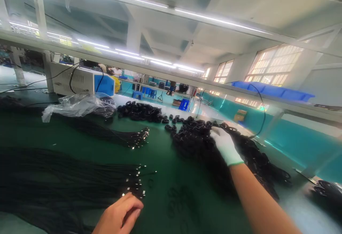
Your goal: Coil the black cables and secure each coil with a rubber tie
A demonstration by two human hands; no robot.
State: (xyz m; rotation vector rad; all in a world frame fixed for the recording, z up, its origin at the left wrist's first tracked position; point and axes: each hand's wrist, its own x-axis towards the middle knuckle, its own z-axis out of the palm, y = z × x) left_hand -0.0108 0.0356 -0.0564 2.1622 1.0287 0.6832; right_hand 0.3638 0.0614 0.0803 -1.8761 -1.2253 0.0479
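Observation:
My right hand (226, 146), in a white glove with a green cuff, reaches into a large heap of black coiled cables (195, 145). Its fingertips are lost against the dark heap, so whether they grip a coil does not show. Bare and curled, my left hand (120, 210) is low in the view, thumb and fingers close together. Whatever it pinches, if anything, is hidden. Just above it end the silvery plugs (139, 182) of a spread bundle of straight black cables (66, 177). Faint dark rings (181, 202) lie on the green table mat (160, 152) between my hands.
Another cable bundle (112, 134) lies farther back, beside a clear plastic bag (77, 105). Behind are a white-and-blue machine (82, 79) and smaller black coils (139, 112). A shelf rail crosses above, carrying a blue tray (272, 90). More black coils (327, 194) sit at far right.

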